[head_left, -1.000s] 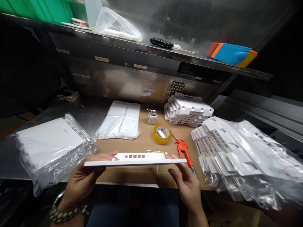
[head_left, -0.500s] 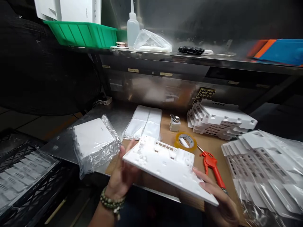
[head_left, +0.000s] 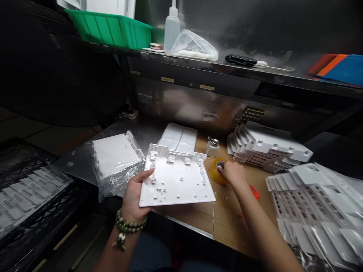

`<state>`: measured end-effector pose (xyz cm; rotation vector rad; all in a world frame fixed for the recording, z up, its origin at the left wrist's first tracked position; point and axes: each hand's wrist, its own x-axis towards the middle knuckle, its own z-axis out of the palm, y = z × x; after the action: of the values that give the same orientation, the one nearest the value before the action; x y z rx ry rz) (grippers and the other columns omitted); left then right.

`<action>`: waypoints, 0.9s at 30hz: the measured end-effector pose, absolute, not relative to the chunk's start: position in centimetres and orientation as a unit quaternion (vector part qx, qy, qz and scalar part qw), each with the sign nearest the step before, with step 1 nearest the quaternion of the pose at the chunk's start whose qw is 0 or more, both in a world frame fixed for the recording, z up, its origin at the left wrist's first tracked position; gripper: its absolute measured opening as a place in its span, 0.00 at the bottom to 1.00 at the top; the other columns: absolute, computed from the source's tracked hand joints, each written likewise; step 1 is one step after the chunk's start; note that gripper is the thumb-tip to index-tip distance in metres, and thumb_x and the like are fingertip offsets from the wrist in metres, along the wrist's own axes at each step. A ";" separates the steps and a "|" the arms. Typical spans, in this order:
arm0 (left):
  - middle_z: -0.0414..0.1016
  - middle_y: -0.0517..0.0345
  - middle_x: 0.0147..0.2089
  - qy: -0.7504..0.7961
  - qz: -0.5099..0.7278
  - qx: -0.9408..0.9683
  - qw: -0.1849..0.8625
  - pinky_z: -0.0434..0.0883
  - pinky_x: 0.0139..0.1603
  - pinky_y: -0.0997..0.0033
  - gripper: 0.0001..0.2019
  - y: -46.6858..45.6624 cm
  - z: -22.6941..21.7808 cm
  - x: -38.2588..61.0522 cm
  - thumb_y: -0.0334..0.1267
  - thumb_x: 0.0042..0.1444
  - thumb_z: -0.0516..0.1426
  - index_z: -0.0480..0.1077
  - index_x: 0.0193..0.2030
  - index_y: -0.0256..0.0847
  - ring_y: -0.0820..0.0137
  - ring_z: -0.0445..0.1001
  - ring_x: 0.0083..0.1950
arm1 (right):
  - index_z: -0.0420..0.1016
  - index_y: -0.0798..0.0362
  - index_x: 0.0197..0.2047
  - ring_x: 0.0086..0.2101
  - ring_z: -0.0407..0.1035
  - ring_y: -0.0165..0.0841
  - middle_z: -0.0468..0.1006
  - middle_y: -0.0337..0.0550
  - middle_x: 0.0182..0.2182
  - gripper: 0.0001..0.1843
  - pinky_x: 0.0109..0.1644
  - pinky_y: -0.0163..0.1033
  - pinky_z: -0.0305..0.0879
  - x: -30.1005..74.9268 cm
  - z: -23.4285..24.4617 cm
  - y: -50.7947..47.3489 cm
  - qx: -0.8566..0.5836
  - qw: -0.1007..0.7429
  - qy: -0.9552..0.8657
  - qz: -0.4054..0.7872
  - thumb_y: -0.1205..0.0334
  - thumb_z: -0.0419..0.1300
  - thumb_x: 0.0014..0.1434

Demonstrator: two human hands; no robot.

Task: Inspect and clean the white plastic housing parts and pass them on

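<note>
Smooth plastic panel point(head_left: 172, 181), apparently matt

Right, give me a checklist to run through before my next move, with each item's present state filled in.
1. White panel held: ok, the left hand has it by its left side.
2. Panel's moulded side showing: ok, its clips and posts face the camera.
3. Right hand at the tape roll: ok, its fingers are at the core.
4. Something gripped inside the core: cannot tell, the fingers hide it.
5. Red tool in full view: not ok, the right forearm covers much of it.
6. Small white bottle upright: ok, it stands behind the tape roll.
</note>
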<state>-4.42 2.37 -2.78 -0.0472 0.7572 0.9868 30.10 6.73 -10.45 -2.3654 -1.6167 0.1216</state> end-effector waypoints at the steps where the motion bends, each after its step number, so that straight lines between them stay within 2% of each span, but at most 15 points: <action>1: 0.83 0.35 0.52 0.349 0.463 -0.023 0.814 0.76 0.59 0.40 0.29 2.3 -2.5 -4.2 0.29 0.61 0.54 0.62 0.69 0.26 0.44 0.83 0.51 | 0.80 0.58 0.26 0.44 0.76 0.56 0.82 0.64 0.30 0.08 0.50 0.53 0.68 30.0 -10.6 7.1 -0.822 0.135 -0.552 0.041 0.62 0.68 0.53; 3: 0.83 0.36 0.51 0.341 0.466 -0.021 0.816 0.76 0.59 0.40 0.28 2.3 -2.2 -3.8 0.30 0.61 0.54 0.63 0.69 0.25 0.44 0.83 0.51 | 0.81 0.59 0.30 0.46 0.75 0.57 0.82 0.65 0.34 0.09 0.50 0.54 0.66 29.7 -10.4 6.9 -0.822 0.154 -0.547 0.035 0.61 0.65 0.55; 5: 0.83 0.35 0.50 0.336 0.469 -0.016 0.817 0.76 0.59 0.40 0.28 2.3 -2.1 -3.5 0.31 0.60 0.55 0.64 0.67 0.24 0.44 0.83 0.50 | 0.81 0.59 0.41 0.47 0.74 0.53 0.82 0.63 0.42 0.15 0.50 0.53 0.67 28.8 -9.6 5.2 -0.821 0.190 -0.538 0.025 0.56 0.59 0.62; 7: 0.83 0.34 0.50 0.329 0.466 -0.013 0.821 0.75 0.59 0.41 0.27 2.4 -2.0 -2.9 0.31 0.60 0.55 0.65 0.66 0.23 0.44 0.83 0.50 | 0.77 0.55 0.52 0.46 0.74 0.46 0.80 0.57 0.49 0.20 0.48 0.49 0.69 26.6 -8.1 2.4 -0.800 0.261 -0.540 0.023 0.51 0.52 0.68; 8: 0.83 0.34 0.50 0.323 0.463 -0.012 0.825 0.75 0.59 0.41 0.27 2.4 -1.9 -2.5 0.31 0.60 0.55 0.65 0.66 0.23 0.45 0.83 0.50 | 0.75 0.50 0.54 0.45 0.75 0.41 0.79 0.51 0.50 0.20 0.47 0.44 0.71 25.0 -7.2 0.8 -0.776 0.300 -0.554 0.030 0.48 0.51 0.70; 9: 0.83 0.35 0.50 0.318 0.465 -0.009 0.826 0.75 0.59 0.42 0.26 2.3 -1.8 -2.0 0.31 0.60 0.55 0.65 0.66 0.24 0.45 0.83 0.50 | 0.76 0.49 0.53 0.46 0.75 0.40 0.79 0.49 0.48 0.17 0.47 0.42 0.72 22.9 -6.2 -1.0 -0.701 0.398 -0.588 0.062 0.49 0.54 0.69; 10: 0.83 0.36 0.51 0.315 0.469 -0.006 0.825 0.75 0.59 0.44 0.26 2.2 -1.6 -1.5 0.30 0.60 0.54 0.65 0.66 0.25 0.46 0.83 0.50 | 0.77 0.46 0.52 0.47 0.75 0.39 0.78 0.47 0.47 0.14 0.49 0.42 0.73 20.7 -5.4 -2.6 -0.620 0.448 -0.636 0.098 0.51 0.58 0.68; 11: 0.83 0.38 0.51 0.312 0.475 -0.002 0.822 0.75 0.59 0.45 0.27 2.1 -1.5 -1.0 0.28 0.60 0.54 0.65 0.66 0.27 0.48 0.83 0.49 | 0.77 0.45 0.52 0.47 0.75 0.37 0.78 0.46 0.47 0.11 0.49 0.40 0.73 18.3 -4.6 -4.0 -0.559 0.465 -0.676 0.120 0.56 0.60 0.68; 13: 0.83 0.40 0.52 0.306 0.489 0.013 0.817 0.75 0.59 0.48 0.28 1.7 -1.2 -0.2 0.25 0.59 0.53 0.65 0.67 0.30 0.50 0.84 0.49 | 0.77 0.45 0.54 0.44 0.76 0.33 0.77 0.44 0.44 0.13 0.46 0.35 0.75 14.2 -3.6 -6.1 -0.485 0.485 -0.715 0.136 0.63 0.61 0.68; 17: 0.82 0.43 0.54 0.275 0.505 0.061 0.816 0.75 0.60 0.51 0.31 1.1 -1.2 0.6 0.23 0.57 0.53 0.65 0.69 0.33 0.52 0.84 0.49 | 0.77 0.49 0.54 0.43 0.76 0.33 0.77 0.45 0.43 0.14 0.46 0.35 0.76 10.7 -3.6 -7.3 -0.464 0.501 -0.718 0.135 0.69 0.63 0.65; 21: 0.82 0.46 0.56 0.266 0.526 0.076 0.804 0.75 0.60 0.52 0.33 0.8 -1.8 0.5 0.21 0.55 0.53 0.65 0.70 0.37 0.53 0.83 0.51 | 0.78 0.51 0.50 0.41 0.75 0.32 0.78 0.44 0.41 0.13 0.44 0.36 0.75 11.7 -4.1 -7.7 -0.454 0.481 -0.743 0.105 0.72 0.64 0.63; 27: 0.81 0.51 0.59 0.248 0.530 0.099 0.805 0.74 0.62 0.51 0.36 0.4 -2.2 0.7 0.20 0.55 0.54 0.63 0.71 0.44 0.54 0.83 0.52 | 0.79 0.50 0.53 0.40 0.75 0.34 0.79 0.45 0.40 0.16 0.44 0.38 0.75 11.5 -3.6 -8.1 -0.461 0.481 -0.743 0.064 0.73 0.64 0.62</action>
<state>0.74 0.44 -2.20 0.2119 0.5319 1.1351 11.52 -8.13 -3.65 -1.1232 -1.8114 0.1570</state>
